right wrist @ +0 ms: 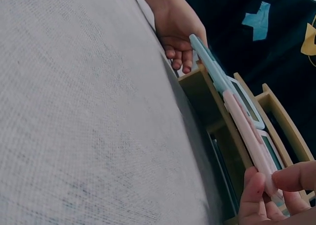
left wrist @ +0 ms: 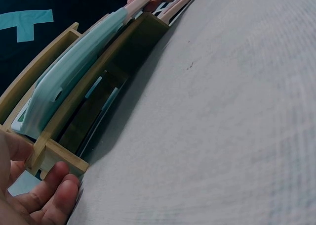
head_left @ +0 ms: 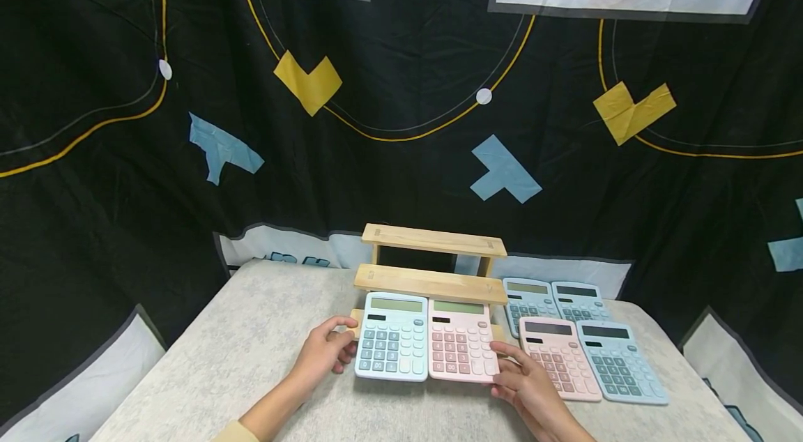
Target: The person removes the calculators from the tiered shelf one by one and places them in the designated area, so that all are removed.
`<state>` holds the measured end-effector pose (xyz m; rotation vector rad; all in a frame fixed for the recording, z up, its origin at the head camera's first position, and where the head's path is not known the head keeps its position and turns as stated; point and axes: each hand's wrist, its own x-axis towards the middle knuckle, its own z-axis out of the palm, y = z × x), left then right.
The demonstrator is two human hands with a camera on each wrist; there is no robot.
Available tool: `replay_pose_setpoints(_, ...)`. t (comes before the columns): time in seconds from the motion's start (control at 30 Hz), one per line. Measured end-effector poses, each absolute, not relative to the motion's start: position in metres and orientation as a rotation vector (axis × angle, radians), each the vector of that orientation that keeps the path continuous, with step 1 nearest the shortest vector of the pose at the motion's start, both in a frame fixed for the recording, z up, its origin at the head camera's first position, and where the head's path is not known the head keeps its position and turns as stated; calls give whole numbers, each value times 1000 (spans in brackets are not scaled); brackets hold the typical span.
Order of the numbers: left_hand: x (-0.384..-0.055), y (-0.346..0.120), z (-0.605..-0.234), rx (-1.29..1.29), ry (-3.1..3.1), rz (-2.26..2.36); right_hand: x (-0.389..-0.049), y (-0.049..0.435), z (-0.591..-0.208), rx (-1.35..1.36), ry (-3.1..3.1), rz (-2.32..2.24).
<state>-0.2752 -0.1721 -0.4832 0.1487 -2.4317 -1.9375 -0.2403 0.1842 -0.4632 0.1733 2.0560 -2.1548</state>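
A tiered wooden stand (head_left: 433,279) carries a light blue calculator (head_left: 393,337) and, right beside it, a pink calculator (head_left: 462,344), both leaning back on its front tier with keys facing up. My left hand (head_left: 321,353) holds the stand's left end, thumb and fingers around the wooden corner (left wrist: 64,156) in the left wrist view. With thumb on top and fingers beneath, my right hand (head_left: 530,383) pinches the lower right edge of the pink calculator, seen edge-on in the right wrist view. The stand's lower front bar is mostly hidden behind the two calculators.
To the right of the stand lie another pink calculator (head_left: 558,358) and several blue calculators (head_left: 621,362) on the pale cloth-covered table (head_left: 251,330). Behind the table hangs a black curtain (head_left: 401,184) with yellow and blue printed shapes.
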Motion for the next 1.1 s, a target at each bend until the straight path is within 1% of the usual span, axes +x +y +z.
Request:
replay_pose_setpoints(0.33,-276,-172,-481,146,-2430,-1939,-240,184,-461,240,2080,-2142)
replay_pose_setpoints(0.7,-276,-172,-483,137,-2426,-1944,-237,188,-462,202,2072,-2115)
replay_pose_setpoints(1.1,-276,-172,-485,133,-2429,-1927,-234,189,-461,227,2060,-2111)
